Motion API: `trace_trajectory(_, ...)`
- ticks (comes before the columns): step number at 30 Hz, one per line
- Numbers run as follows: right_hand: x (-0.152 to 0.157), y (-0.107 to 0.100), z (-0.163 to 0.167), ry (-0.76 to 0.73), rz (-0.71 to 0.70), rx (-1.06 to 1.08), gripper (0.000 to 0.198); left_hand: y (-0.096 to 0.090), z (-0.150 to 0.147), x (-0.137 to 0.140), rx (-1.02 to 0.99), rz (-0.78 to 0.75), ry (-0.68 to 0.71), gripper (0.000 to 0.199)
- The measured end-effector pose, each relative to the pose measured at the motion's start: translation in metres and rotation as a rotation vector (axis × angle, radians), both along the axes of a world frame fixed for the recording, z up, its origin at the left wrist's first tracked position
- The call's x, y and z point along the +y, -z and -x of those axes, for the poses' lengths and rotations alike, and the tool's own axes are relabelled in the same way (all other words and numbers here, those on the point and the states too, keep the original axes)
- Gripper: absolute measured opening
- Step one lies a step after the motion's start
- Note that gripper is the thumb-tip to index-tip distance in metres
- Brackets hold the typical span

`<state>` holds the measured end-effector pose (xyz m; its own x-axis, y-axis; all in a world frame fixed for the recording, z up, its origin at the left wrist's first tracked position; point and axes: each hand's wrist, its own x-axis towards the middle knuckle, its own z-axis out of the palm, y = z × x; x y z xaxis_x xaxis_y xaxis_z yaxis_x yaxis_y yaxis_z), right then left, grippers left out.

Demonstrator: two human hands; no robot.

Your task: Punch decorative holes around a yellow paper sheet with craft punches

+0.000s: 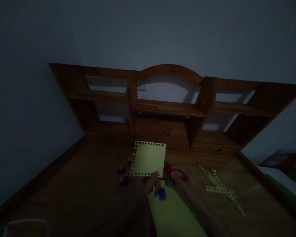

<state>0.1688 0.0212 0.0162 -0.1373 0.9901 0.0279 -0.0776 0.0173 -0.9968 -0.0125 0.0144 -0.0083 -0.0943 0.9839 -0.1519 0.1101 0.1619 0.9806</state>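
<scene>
My left hand [149, 182] is closed, its fingers pinched together near the bottom edge of a yellow sheet [149, 158] punched with small shapes along its edges. A thin dark piece shows at its fingertips, too dim to name. Just right of it, my right hand [184, 177] is closed around a small red object [168, 170], whose kind is unclear. Something small and green [167, 182] shows beneath those fingers. Below the left fingers a purple craft punch [161, 194] lies over a plain yellow sheet [175, 214].
Purple craft punches [123, 180] stand on the wooden desk [88, 197] at the left. Punched yellow paper strips [219, 187] lie crossed at the right. A wooden shelf unit [167, 107] lines the back, against the wall. The room is dim.
</scene>
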Motion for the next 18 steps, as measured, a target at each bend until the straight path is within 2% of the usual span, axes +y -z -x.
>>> trace_trajectory(5,-0.001,0.0,0.001,-0.029,-0.005,-0.028,0.033,-0.022,-0.002,-0.005,0.029,0.036,-0.024,0.043)
trace_trajectory(7,-0.001,-0.001,0.002,-0.029,-0.009,-0.025,0.033,-0.026,-0.004,-0.005,-0.005,0.022,-0.001,0.04)
trace_trajectory(9,-0.002,-0.001,0.002,-0.022,-0.012,-0.019,0.033,-0.022,-0.005,-0.004,-0.026,-0.013,-0.006,0.041)
trace_trajectory(12,-0.003,-0.001,0.003,-0.015,-0.009,-0.019,0.033,-0.007,-0.004,0.0,-0.022,-0.048,0.014,0.045)
trace_trajectory(15,-0.003,-0.001,0.003,-0.007,-0.006,-0.021,0.034,0.008,-0.002,0.004,-0.006,-0.023,0.016,0.048)
trace_trajectory(18,-0.004,-0.004,0.003,0.001,-0.013,-0.035,0.035,0.013,-0.002,0.005,-0.018,-0.015,0.006,0.048)
